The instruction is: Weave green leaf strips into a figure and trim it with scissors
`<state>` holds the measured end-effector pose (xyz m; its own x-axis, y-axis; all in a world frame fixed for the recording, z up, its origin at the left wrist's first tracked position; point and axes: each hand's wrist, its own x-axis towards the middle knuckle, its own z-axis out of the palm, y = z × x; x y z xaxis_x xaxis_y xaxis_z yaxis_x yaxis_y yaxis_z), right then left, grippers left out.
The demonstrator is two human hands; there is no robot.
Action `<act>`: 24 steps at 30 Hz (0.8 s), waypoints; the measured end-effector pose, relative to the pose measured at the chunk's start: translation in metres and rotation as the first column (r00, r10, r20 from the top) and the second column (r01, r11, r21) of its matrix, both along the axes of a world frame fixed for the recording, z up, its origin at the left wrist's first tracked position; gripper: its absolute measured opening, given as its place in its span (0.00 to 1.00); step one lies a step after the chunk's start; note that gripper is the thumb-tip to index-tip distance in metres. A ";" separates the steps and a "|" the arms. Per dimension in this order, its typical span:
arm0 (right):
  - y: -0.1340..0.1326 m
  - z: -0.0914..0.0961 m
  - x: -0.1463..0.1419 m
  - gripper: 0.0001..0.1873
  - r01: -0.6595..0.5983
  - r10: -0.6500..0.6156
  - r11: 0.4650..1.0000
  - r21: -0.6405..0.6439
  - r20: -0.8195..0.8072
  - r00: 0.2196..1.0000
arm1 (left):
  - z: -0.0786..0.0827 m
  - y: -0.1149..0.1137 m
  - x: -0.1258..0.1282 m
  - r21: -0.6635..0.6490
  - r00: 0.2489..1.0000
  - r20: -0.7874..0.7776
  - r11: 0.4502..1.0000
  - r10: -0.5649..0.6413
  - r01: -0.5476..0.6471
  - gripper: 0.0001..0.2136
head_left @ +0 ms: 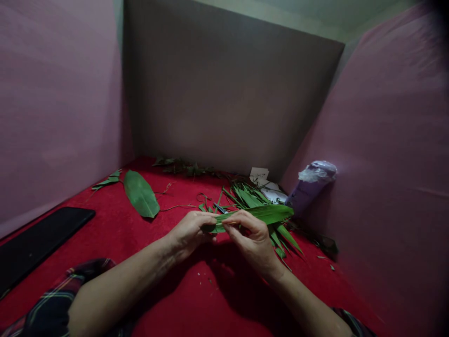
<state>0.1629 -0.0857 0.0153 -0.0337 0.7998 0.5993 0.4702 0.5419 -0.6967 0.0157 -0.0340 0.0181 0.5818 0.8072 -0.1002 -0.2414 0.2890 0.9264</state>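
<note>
A long green leaf (270, 213) is held between my hands above the red cloth, its broad end pointing right. My left hand (192, 234) grips the leaf's left end, thumb on top. The fingers of my right hand (250, 234) are pinched at the leaf near its left part; whether they also hold something thin there is too small to tell. Just behind the hands, partly covered by the leaf, lies a pair of scissors (220, 208). A pile of narrow green leaves (245, 194) spreads behind and to the right.
A broad leaf (141, 194) lies at the left, near a dark flat phone-like slab (52, 238). A purple container (308, 187) with clear plastic on top leans at the right wall, beside white papers (273, 191). Pink walls flank the red cloth (168, 299).
</note>
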 end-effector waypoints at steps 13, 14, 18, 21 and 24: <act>0.001 -0.002 0.003 0.05 0.077 -0.087 0.994 0.079 0.130 0.988 | 0.003 0.001 0.000 -0.113 0.997 0.080 0.993 -0.015 0.024 0.12; 0.001 -0.001 0.003 0.05 0.082 -0.094 0.993 0.086 0.137 0.986 | 0.002 0.002 0.000 -0.113 0.993 0.111 0.992 -0.044 0.057 0.12; 0.000 0.000 0.003 0.05 0.080 -0.093 0.992 0.100 0.135 0.987 | -0.002 0.003 0.000 -0.150 0.977 0.193 0.982 -0.086 0.116 0.12; 0.000 0.000 0.002 0.05 0.058 -0.072 0.993 0.107 0.131 0.989 | -0.003 0.002 0.000 -0.161 0.970 0.232 0.980 -0.077 0.117 0.11; 0.000 -0.001 0.002 0.05 0.055 -0.070 0.992 0.113 0.136 0.988 | -0.001 0.000 0.000 -0.138 0.957 0.272 0.980 -0.100 0.141 0.11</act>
<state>0.1653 -0.0857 0.0147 -0.0747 0.7335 0.6755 0.5937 0.5770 -0.5609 0.0153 -0.0339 0.0169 0.6961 0.7163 -0.0485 -0.4245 0.4652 0.7768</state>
